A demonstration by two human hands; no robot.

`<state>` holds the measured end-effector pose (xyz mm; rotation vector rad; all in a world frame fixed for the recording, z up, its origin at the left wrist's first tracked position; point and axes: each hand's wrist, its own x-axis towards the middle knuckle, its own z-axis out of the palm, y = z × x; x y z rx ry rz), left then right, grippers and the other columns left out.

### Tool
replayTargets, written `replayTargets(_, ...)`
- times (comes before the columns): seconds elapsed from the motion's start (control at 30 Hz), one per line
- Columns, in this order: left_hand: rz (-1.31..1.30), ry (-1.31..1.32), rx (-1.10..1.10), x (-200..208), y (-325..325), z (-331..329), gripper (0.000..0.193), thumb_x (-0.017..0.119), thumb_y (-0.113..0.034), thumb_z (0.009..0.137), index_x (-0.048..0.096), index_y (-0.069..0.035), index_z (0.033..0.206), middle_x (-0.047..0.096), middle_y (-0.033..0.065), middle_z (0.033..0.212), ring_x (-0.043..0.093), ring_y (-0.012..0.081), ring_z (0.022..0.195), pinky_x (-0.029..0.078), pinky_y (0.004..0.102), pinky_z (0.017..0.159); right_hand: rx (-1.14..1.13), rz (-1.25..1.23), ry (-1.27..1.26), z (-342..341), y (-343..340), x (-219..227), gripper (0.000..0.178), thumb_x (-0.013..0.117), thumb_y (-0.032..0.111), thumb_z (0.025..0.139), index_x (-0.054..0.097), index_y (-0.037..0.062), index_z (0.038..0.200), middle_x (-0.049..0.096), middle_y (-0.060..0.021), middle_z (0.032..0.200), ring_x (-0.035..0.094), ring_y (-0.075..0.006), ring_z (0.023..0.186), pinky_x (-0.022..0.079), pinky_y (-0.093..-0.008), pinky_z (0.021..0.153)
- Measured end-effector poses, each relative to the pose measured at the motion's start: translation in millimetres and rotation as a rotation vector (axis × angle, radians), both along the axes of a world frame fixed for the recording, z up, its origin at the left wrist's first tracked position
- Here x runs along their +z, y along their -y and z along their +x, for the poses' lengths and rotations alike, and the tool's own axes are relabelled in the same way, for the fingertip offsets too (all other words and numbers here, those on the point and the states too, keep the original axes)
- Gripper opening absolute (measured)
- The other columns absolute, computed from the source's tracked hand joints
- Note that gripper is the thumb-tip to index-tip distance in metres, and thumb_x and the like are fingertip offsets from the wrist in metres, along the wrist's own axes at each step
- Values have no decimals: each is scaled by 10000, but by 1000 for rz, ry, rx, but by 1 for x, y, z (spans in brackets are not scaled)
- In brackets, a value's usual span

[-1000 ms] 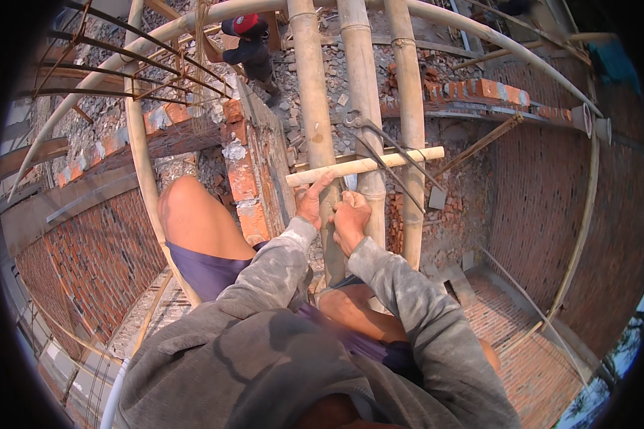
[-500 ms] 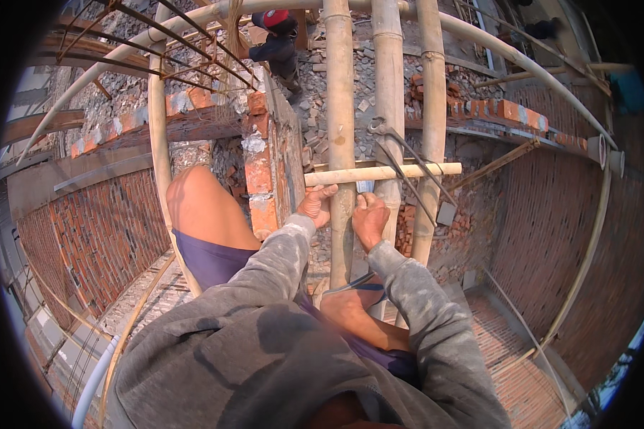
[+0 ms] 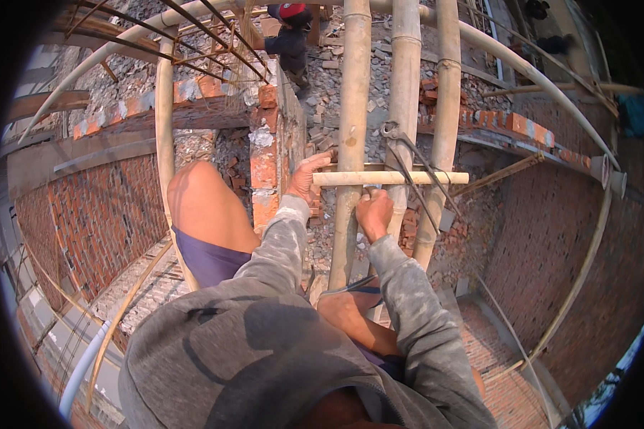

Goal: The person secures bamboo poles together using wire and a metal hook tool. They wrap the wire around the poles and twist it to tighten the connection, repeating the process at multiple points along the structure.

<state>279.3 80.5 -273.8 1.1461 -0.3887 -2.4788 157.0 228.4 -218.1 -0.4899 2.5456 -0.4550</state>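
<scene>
A short pale bamboo stick (image 3: 390,178) lies crosswise over upright bamboo poles: a left one (image 3: 353,93), a middle one (image 3: 406,79) and a right one (image 3: 447,86). At the stick's left end is my left hand (image 3: 304,179), its fingers stretched toward the left pole above the stick, their tips partly hidden. My right hand (image 3: 374,214) is closed just below the stick, between the left and middle poles. Whatever its fingers pinch is too small to make out. Dark long-handled pincers (image 3: 413,171) rest over the stick and the middle and right poles.
A broken brick wall edge (image 3: 263,150) rises left of the poles. Rusty rebar (image 3: 200,46) juts in at upper left. Far below, rubble (image 3: 329,107) covers the ground, where another person (image 3: 291,43) stands. My sandalled foot (image 3: 350,300) is on the poles.
My left hand has shifted from below the stick to its left end, with its fingers now above it. The right hand stays closed below the stick. The whole view has shifted slightly.
</scene>
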Motion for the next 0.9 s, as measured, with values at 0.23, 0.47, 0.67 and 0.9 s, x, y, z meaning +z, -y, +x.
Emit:
replayTargets(0.23, -333, 285, -161, -2, 12, -8, 325, 862, -101, 906, 780, 47, 1183, 794, 68, 967, 729, 133, 806, 572, 288, 700, 103, -41, 87, -14, 3, 1, 209, 691, 116, 856, 729, -86, 817, 718, -347, 896, 736, -502, 869, 560, -576, 808)
replayTargets(0.47, -184, 274, -116, -29, -9, -8, 696, 803, -357, 961, 564, 13, 1499, 641, 177, 1454, 653, 270, 1286, 550, 402, 1045, 266, 116, 56, -13, 1, 22, 251, 701, 134, 827, 745, -88, 934, 744, -346, 953, 746, -505, 932, 600, -552, 873)
replayTargets(0.67, -300, 643, 295, -1, 52, 2, 557, 784, -328, 956, 649, 20, 1370, 703, 148, 1287, 636, 285, 1286, 524, 419, 1042, 554, 244, 198, -52, -28, 99, 281, 696, 114, 808, 743, -57, 1026, 742, -338, 1037, 735, -505, 1037, 595, -550, 915)
replayTargets(0.9, -1754, 715, -288, 118, 30, -41, 492, 845, -255, 822, 718, -33, 1243, 692, 140, 1180, 619, 339, 1249, 462, 450, 1108, 843, 274, 226, -167, -52, 226, 243, 660, 89, 797, 703, -78, 968, 721, -350, 955, 729, -511, 997, 583, -551, 881)
